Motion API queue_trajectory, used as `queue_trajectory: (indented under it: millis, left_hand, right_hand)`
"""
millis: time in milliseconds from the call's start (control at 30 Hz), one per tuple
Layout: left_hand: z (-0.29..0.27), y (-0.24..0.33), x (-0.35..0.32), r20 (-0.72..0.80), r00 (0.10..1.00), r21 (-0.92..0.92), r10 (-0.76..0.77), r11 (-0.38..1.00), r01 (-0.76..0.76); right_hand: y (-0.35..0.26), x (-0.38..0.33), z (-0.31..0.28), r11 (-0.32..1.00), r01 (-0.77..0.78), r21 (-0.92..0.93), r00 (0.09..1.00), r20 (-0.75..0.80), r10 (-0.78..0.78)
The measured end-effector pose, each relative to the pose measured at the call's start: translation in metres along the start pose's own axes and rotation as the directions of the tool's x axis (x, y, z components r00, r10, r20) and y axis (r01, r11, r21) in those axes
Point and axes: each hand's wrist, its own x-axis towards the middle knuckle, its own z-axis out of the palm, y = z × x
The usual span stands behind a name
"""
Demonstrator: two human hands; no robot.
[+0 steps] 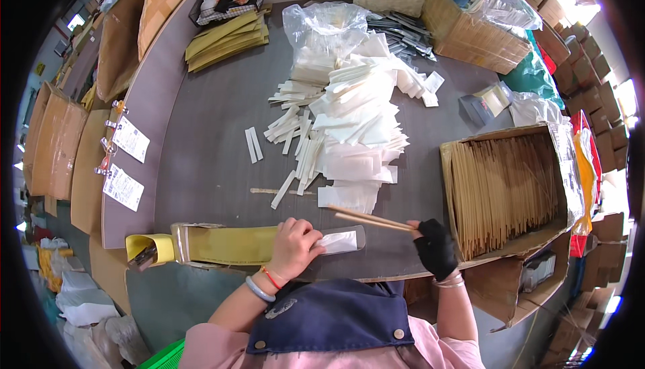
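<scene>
"What's that in the person's right hand (435, 249)?"

"A pair of thin wooden sticks (373, 219), gripped by one end. That hand wears a black fingerless glove, and the sticks point leftward above the near edge of the worktop (215, 140)."

"And the left hand (295, 244)?"

"Bare, with its fingers bent, down at the left end of a white sleeve (340, 242). I can't tell from here whether they pinch it or just rest there."

"What does the sleeve lie on?"

"The right end of a long yellow piece (228, 244) along the near edge. Its far left end curls into a loop."

"Plenty more sleeves about, I see."

"A loose heap of white sleeves (356, 110) in the middle, fanned over one another, with two narrow white strips (254, 144) apart on its left. A clear plastic bag (322, 29) sits behind."

"And right of the gloved hand?"

"A cardboard box (521, 249), packed with brown sticks (504, 191). Over at the back left there's a stack of yellow strips (227, 41), just in front of a dark basket (197, 14)."
</scene>
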Motion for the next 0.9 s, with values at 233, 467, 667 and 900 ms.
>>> queue_trajectory:
  millis: [233, 467, 667, 900]
  left_hand:
    - [-0.029, -0.005, -0.025, -0.114, 0.993, 0.134, -0.022, 0.99, 0.037]
    - [-0.011, 0.006, -0.019, 0.018, 0.999, 0.1, 0.026, 0.995, -0.028]
    - [0.003, 0.007, -0.009, 0.074, 0.997, 0.088, 0.034, 0.995, -0.041]
    - [-0.017, 0.014, 0.006, 0.313, 0.941, 0.283, 0.127, 0.934, -0.22]
  right_hand:
    - [0.006, -0.006, 0.024, 0.982, 0.173, -0.074, 0.95, 0.276, -0.146]
    - [-0.008, 0.009, 0.074, 0.931, 0.362, -0.047, 0.915, 0.211, -0.345]
    - [-0.044, -0.005, 0.115, 0.938, -0.021, 0.345, 0.963, 0.261, -0.074]
    - [-0.064, 0.016, 0.08, 0.917, 0.366, -0.157, 0.904, 0.296, -0.31]
